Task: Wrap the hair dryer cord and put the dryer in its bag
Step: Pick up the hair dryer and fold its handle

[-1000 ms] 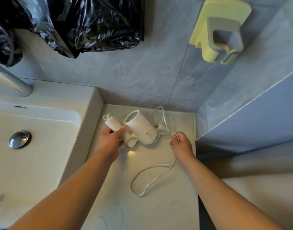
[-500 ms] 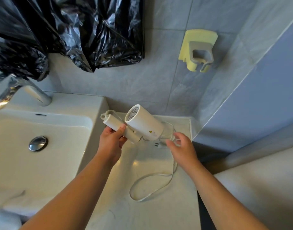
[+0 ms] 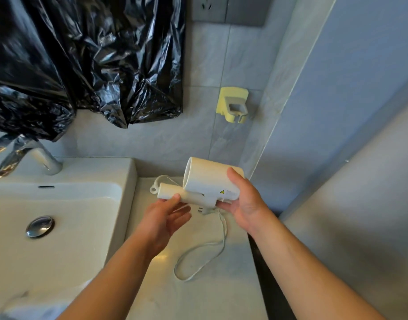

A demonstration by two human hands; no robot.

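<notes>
A white hair dryer (image 3: 207,179) with a folded handle is held above the counter. My right hand (image 3: 244,202) grips the right end of its barrel, thumb on top. My left hand (image 3: 166,215) touches the underside of the folded handle with thumb and fingertips, palm up and fingers apart. The white cord (image 3: 205,252) hangs down from the dryer and lies in a loose loop on the counter. Its plug (image 3: 204,210) dangles just under the barrel between my hands. A black plastic bag (image 3: 87,61) hangs on the wall at the upper left.
A white sink (image 3: 60,227) with a chrome drain (image 3: 39,226) and faucet (image 3: 36,155) fills the left. The pale counter (image 3: 198,292) is narrow, ending at a dark gap on the right. A yellow wall holder (image 3: 233,105) is mounted above; a socket plate sits at the top.
The dryer has been lifted higher off the counter. My right hand let go of the cord and took hold of the barrel. My left hand loosened on the handle.
</notes>
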